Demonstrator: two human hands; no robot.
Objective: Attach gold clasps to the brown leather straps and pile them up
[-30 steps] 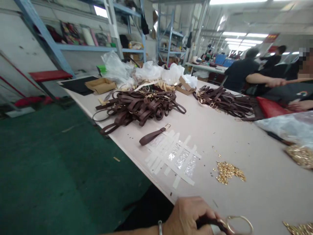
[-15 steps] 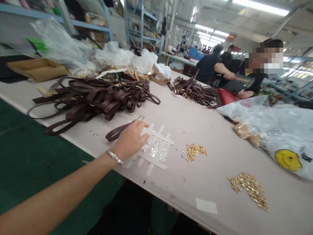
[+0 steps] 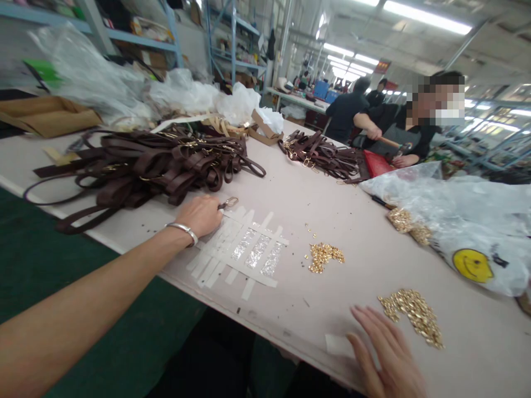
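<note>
At the far left of your table (image 3: 344,215) sits an open brown box (image 3: 45,117), with a big heap (image 3: 166,166) of dark straps and gold clasps just to its right. Your left hand (image 3: 202,216), a silver bracelet (image 3: 185,231) at its wrist, is beside that heap with its fingers curled round one strap (image 3: 223,207); the strap lies low over the table, mostly hidden under your hand, its gold clasp (image 3: 232,202) poking out to the right. Next comes a grid of white tape (image 3: 257,275) over shiny film, then a small pile of gold bits (image 3: 326,256), with a second heap (image 3: 321,155) of straps farther back. Your right hand (image 3: 385,354) grasps nothing, its fingers loosely extended, partly covering a pale slip (image 3: 337,344). Just beyond its fingers is a larger gold pile (image 3: 415,318). A clear bag (image 3: 477,210) with a yellow smiley (image 3: 472,265) lies behind, at the far right.
</note>
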